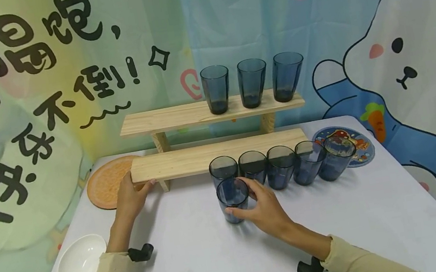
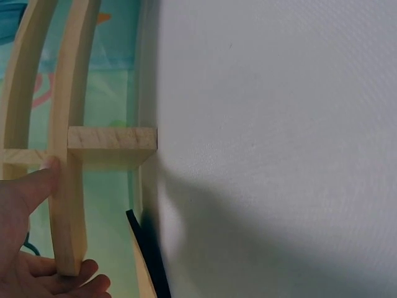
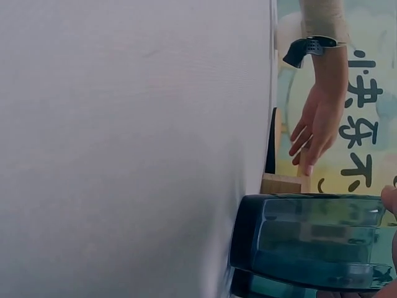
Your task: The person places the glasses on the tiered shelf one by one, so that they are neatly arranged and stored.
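Note:
My left hand [image 1: 131, 196] grips the left end of the lower board of a two-tier wooden shelf [image 1: 171, 163], thumb along its front edge and fingers round its end. Toward the middle, my right hand [image 1: 265, 207] holds a blue glass [image 1: 232, 195] between thumb and fingers near its rim. This glass is upright, its base close to the white tabletop in the right wrist view. Right behind it, a row of several matching glasses [image 1: 281, 167] stands in front of the lower board. On the upper board [image 1: 168, 117], three more glasses [image 1: 254, 83] stand toward the right.
A round orange mat [image 1: 102, 190] lies left of the shelf, partly behind the left hand. Nearer on that side sits a white bowl [image 1: 80, 265], beside the left forearm. A colourful round mat [image 1: 362, 153] lies behind the rightmost glass. A printed cloth [image 1: 148, 18] hangs behind the table.

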Motion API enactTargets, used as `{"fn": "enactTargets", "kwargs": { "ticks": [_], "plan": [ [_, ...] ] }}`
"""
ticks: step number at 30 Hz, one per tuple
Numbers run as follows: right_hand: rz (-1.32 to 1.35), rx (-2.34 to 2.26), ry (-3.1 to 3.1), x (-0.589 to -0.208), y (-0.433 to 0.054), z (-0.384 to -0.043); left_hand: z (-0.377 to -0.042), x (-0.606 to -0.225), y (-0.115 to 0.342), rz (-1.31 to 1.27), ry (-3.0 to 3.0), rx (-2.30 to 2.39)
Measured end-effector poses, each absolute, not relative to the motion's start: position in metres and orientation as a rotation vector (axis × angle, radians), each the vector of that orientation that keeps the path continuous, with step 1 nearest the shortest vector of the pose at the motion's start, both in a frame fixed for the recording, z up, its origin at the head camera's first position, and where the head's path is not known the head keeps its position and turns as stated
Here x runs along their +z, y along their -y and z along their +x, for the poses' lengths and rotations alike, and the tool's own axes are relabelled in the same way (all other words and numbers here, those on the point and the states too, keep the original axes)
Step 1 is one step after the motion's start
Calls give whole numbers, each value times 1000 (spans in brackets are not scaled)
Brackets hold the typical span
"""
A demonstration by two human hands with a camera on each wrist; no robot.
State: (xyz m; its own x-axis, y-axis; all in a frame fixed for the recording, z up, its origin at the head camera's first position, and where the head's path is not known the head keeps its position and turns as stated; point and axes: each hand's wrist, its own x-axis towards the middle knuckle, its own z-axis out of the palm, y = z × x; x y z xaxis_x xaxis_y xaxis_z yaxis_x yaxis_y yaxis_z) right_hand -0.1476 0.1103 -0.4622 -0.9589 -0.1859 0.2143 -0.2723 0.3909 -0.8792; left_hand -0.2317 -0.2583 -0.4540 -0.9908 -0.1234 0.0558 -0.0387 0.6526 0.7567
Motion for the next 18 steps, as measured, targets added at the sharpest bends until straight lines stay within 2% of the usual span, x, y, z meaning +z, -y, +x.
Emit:
{"fn": "enactTargets", "kwargs": {
  "ticks": [10, 18],
  "plan": [
    [478, 1646, 2513, -452, -110, -145, -232, -454, 259, 129, 2771, -1247],
    [543, 1650, 2562, -404, -105, -143, -232, -454, 258, 130, 2782, -1224]
  ]
}}
